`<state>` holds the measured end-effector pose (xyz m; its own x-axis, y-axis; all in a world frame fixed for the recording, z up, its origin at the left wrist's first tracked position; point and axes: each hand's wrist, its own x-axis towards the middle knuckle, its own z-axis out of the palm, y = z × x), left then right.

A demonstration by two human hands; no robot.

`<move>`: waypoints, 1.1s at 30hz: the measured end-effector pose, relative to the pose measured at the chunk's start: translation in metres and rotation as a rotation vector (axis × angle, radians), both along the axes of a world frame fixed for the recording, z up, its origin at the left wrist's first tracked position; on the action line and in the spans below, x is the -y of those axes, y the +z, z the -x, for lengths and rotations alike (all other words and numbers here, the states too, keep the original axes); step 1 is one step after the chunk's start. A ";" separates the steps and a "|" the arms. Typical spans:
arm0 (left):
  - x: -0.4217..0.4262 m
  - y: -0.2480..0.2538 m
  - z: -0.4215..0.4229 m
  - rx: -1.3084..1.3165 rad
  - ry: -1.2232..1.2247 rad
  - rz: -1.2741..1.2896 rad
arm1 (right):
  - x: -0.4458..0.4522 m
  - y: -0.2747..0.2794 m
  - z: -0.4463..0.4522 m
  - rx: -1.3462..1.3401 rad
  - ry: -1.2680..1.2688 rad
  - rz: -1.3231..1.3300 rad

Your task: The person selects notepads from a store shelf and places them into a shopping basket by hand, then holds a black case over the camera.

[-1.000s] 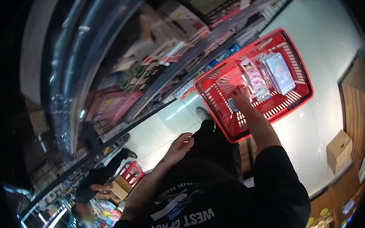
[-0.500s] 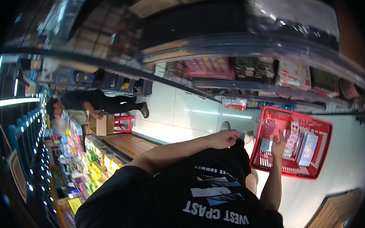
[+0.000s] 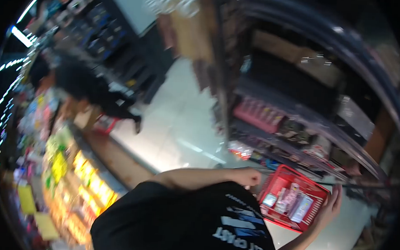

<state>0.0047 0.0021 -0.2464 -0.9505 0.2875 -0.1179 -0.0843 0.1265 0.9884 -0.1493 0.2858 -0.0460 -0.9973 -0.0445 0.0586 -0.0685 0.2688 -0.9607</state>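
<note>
My left hand (image 3: 248,176) is curled closed in front of my black T-shirt (image 3: 195,215). Nothing shows in its fingers, and it is close to the left edge of the red shopping basket (image 3: 279,174). Along the basket's right rim is my right hand (image 3: 333,202), fingers stretched out; whether it touches the rim I cannot tell. Inside the basket lie a pink and white patterned pack (image 3: 291,196), some pale blue-violet flat packs (image 3: 301,208) and a small whitish-green item (image 3: 270,200). Blur hides their labels.
Shelves with a pink box (image 3: 258,114) and other packaged goods stand past the basket. A lit display of yellow goods (image 3: 86,173) runs along the left. Farther off, a person in dark clothes (image 3: 84,80) stands by a cardboard box (image 3: 86,117) and a red stool (image 3: 105,123).
My right hand has left the inside of the basket for its right rim, fingers now stretched out. My left hand stays curled. The whole view has turned, with the basket lower in it.
</note>
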 end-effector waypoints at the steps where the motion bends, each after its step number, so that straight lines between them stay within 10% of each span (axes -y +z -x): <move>1: 0.005 0.009 -0.004 -0.009 0.029 -0.003 | 0.011 0.032 -0.001 -0.062 -0.020 -0.003; 15: 0.066 0.046 -0.026 0.023 0.098 -0.004 | 0.157 0.319 -0.008 -1.360 0.106 -0.322; 19: 0.070 0.048 -0.032 0.034 0.105 -0.057 | 0.186 0.361 0.028 -1.355 0.035 -0.499; 25: 0.070 0.040 -0.032 0.108 0.093 -0.100 | 0.229 0.400 0.044 -0.491 0.180 -1.089; 33: 0.066 0.040 -0.032 0.103 0.070 -0.112 | 0.233 0.400 0.054 -0.528 0.108 -1.211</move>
